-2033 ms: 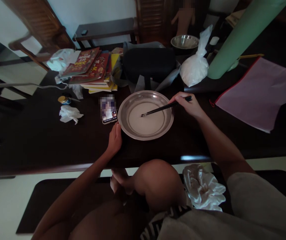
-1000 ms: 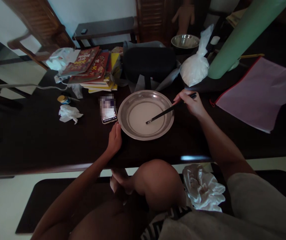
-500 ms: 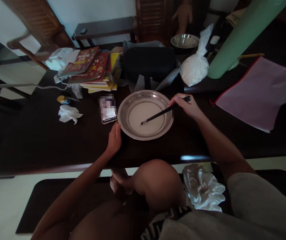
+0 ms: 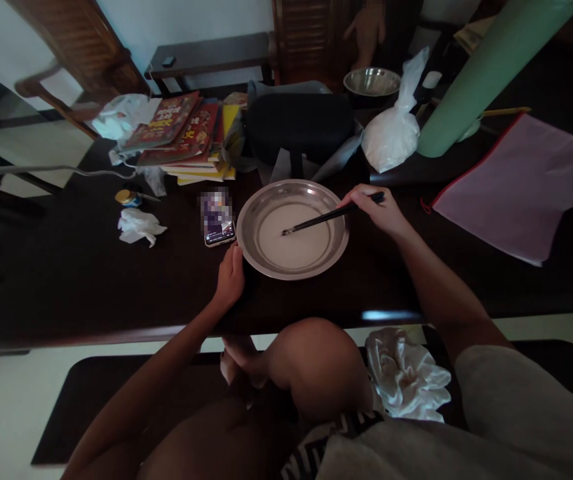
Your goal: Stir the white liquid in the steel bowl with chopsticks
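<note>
Phone (image 4: 219,225) lies on the table (image 4: 91,280), just left of the metal bowl (image 4: 251,257). Left hand (image 4: 230,279) rests against the bowl's near-left rim, fingers curled on it. Bowl sits near the table's front edge. Right hand (image 4: 382,212) is clamped on chopsticks (image 4: 316,221), tips in the white liquid (image 4: 296,247).

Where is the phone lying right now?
In the head view the phone lies flat on the dark table, just left of the metal dish, beyond the left hand and in front of the book stack.
</note>
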A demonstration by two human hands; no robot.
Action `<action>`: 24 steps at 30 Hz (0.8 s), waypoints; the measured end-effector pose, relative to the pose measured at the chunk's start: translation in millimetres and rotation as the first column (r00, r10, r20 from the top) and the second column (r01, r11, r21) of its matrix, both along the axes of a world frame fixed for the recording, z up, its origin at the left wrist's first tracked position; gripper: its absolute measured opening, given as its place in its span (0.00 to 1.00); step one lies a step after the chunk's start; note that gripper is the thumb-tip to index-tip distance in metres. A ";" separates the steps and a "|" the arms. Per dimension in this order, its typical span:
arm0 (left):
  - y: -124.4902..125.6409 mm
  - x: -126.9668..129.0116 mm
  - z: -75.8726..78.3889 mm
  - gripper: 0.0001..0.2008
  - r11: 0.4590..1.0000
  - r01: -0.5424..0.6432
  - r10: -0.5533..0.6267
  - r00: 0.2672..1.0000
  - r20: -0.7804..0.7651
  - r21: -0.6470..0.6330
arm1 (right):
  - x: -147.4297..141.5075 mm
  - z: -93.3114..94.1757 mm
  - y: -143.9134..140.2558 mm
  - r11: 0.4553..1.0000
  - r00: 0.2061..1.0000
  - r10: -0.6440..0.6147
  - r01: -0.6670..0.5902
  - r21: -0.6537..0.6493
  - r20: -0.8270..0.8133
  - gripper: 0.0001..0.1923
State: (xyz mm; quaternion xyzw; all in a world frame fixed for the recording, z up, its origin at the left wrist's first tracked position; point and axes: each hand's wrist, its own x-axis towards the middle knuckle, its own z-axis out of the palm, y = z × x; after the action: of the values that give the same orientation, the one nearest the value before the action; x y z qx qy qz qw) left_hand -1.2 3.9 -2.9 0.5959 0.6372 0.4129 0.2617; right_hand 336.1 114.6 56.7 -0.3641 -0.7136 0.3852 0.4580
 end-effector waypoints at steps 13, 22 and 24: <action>0.6 -1.1 -1.8 0.33 1.000 0.000 0.000 1.000 -0.015 0.003 | 0.2 1.5 -0.1 0.999 0.999 -0.042 0.042 0.001 -0.025 0.23; 0.1 -1.5 -1.3 0.32 1.000 0.000 0.000 1.000 -0.009 0.004 | -1.3 0.2 -1.8 0.999 0.999 0.038 -0.039 -0.018 -0.015 0.22; 0.1 -1.7 -1.4 0.32 1.000 0.008 -0.008 1.000 -0.008 0.005 | -0.2 0.7 -1.3 1.000 1.000 0.017 -0.017 0.012 -0.016 0.21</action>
State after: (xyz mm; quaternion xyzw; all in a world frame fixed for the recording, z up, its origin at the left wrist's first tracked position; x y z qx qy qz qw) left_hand -2.9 4.0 -4.3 0.6007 0.6347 0.4113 0.2592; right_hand 335.9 113.3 57.4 -0.3523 -0.7153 0.3878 0.4624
